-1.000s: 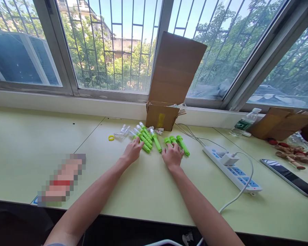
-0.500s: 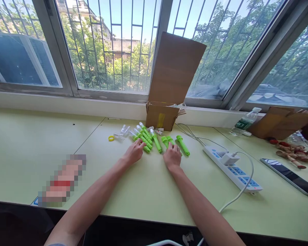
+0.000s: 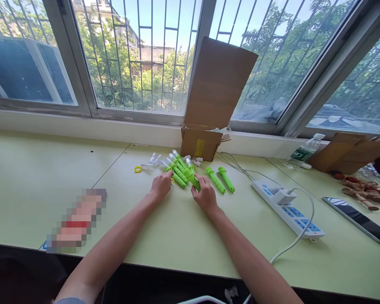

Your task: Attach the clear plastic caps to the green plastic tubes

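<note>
I see a pale green table (image 3: 164, 249) | green tubes with clear tips (image 3: 179, 172) just beyond the left fingers (image 3: 168, 174) | two more green tubes (image 3: 215, 180) right of the right fingers (image 3: 201, 182) | clear pieces (image 3: 148, 166), yellow ring (image 3: 137, 169) left of the left fingers | cardboard box (image 3: 193, 143) beyond both | power strip (image 3: 266, 194), phone (image 3: 357, 219), bottle (image 3: 304, 153) well right of the right fingers

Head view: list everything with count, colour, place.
Tubes: about seven, green, centre
Held tube: one, green, right hand
Rings: two, yellow, near left hand
Plastic pieces: several, clear, by tubes
Cartons: two, brown, back
Power strip: one, white, right
Cables: several, white, right
Bottle: one, clear, right
Phone: one, black, right
Wooden pieces: many, brown, right
Blurred patch: one, pinkish, left
Table: one, green, beneath
Windows: several, grey, back
Left hand, right hand: two, bare, centre
</note>
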`<action>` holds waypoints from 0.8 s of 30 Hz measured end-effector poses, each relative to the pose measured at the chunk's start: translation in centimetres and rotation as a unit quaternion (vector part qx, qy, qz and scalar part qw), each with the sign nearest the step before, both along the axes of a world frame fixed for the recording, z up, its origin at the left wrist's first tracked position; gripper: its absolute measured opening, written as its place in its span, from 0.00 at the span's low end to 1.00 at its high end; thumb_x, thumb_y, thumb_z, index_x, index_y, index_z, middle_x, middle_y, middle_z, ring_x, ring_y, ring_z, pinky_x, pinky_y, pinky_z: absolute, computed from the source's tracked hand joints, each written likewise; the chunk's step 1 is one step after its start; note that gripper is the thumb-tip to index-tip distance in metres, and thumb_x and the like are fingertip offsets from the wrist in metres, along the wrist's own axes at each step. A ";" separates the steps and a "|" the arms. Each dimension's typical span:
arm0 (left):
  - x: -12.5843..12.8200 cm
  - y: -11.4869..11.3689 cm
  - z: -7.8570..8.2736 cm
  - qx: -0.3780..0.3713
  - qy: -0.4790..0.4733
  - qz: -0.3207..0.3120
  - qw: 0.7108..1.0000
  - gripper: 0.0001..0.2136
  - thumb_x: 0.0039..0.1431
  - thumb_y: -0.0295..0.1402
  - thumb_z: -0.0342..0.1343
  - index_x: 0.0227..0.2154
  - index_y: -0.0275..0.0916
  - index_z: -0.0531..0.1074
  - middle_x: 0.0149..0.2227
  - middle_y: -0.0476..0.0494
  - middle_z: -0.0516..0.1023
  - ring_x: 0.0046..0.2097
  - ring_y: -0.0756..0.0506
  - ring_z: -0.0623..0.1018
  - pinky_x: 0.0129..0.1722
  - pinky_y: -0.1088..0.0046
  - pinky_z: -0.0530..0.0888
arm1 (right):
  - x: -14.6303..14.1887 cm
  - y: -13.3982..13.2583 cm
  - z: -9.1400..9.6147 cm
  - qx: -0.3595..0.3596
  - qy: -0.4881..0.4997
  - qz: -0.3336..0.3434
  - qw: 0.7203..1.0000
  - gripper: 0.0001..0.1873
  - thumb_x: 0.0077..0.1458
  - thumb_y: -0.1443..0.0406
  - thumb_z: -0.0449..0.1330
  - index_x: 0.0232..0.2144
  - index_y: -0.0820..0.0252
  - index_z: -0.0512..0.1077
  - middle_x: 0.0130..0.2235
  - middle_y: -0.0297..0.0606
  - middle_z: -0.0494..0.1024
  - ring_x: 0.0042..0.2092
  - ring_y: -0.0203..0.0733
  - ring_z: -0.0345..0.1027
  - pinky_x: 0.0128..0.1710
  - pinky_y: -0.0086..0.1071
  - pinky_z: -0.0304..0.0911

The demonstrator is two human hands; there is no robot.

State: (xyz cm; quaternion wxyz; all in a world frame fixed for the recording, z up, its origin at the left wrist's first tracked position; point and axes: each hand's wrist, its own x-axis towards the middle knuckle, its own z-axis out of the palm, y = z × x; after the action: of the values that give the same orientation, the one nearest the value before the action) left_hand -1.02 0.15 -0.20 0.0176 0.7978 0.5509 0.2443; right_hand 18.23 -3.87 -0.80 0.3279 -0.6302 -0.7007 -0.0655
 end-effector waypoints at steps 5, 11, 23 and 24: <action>-0.4 0.2 0.0 -0.029 -0.001 0.057 0.998 0.10 0.60 0.31 0.44 0.40 0.40 0.69 0.33 0.43 0.76 0.35 0.45 0.75 0.35 0.72 0.67 | -0.1 -0.3 0.0 -0.021 0.003 0.063 0.998 0.25 0.51 0.64 0.52 0.53 0.57 0.62 0.45 0.42 0.69 0.38 0.43 0.67 0.39 0.32 0.62; -0.4 0.3 0.0 -0.010 -0.008 0.069 0.998 0.12 0.61 0.37 0.44 0.33 0.39 0.71 0.33 0.43 0.77 0.34 0.46 0.75 0.32 0.73 0.65 | -0.1 -0.3 0.0 -0.040 0.005 0.081 0.996 0.25 0.51 0.63 0.54 0.53 0.56 0.63 0.45 0.40 0.71 0.39 0.42 0.67 0.40 0.32 0.62; -0.1 -0.1 0.1 0.016 -0.043 0.077 0.996 0.14 0.60 0.40 0.44 0.29 0.39 0.71 0.28 0.44 0.75 0.30 0.47 0.73 0.28 0.74 0.62 | 0.0 -0.1 -0.2 -0.063 0.008 0.094 0.994 0.28 0.50 0.65 0.55 0.55 0.55 0.62 0.50 0.40 0.71 0.44 0.45 0.68 0.42 0.34 0.63; 0.0 -0.2 0.2 0.022 -0.049 0.078 0.996 0.14 0.60 0.40 0.44 0.29 0.39 0.71 0.28 0.45 0.75 0.30 0.48 0.73 0.28 0.74 0.62 | 0.0 -0.1 -0.2 -0.063 0.006 0.096 0.993 0.27 0.50 0.65 0.55 0.55 0.55 0.62 0.50 0.40 0.72 0.44 0.44 0.68 0.42 0.34 0.63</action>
State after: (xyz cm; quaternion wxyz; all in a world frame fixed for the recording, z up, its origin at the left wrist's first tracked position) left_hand -1.05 0.00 -0.03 0.0079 0.7400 0.6042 0.2954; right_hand 18.19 -3.99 -0.99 0.2961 -0.5801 -0.7587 0.0142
